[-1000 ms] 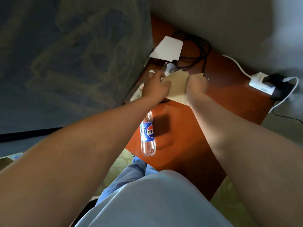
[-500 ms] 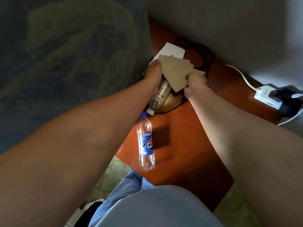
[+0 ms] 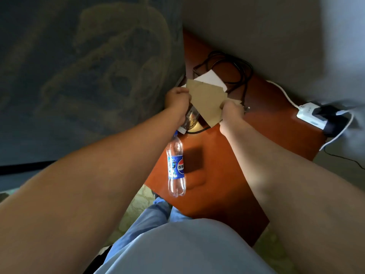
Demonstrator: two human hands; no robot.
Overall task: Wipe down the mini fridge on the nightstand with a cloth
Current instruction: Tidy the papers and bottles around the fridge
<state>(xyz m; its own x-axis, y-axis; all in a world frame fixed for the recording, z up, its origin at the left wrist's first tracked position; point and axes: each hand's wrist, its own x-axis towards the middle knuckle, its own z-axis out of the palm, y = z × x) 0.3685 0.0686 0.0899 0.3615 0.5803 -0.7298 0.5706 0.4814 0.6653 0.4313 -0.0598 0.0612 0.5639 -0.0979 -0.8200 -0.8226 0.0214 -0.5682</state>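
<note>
While both hands stretch it above the table (image 3: 221, 175), the tan cloth (image 3: 207, 99) hangs taut, the left hand (image 3: 177, 101) in a curled grip on its left edge and the right hand (image 3: 231, 111) pinching its right corner. Below lie a clear bottle (image 3: 190, 117), white paper (image 3: 211, 79), black cable (image 3: 237, 74) and, nearer, a Pepsi bottle (image 3: 175, 167).

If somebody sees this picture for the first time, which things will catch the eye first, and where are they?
First, the two bare hands in the middle: the left hand and the right hand each pinch an edge of a flat tan cloth above the reddish-brown wooden nightstand. Next, the clear plastic bottle with a blue label lies at the nightstand's left edge. A white power strip with a black plug sits at the right.
</note>
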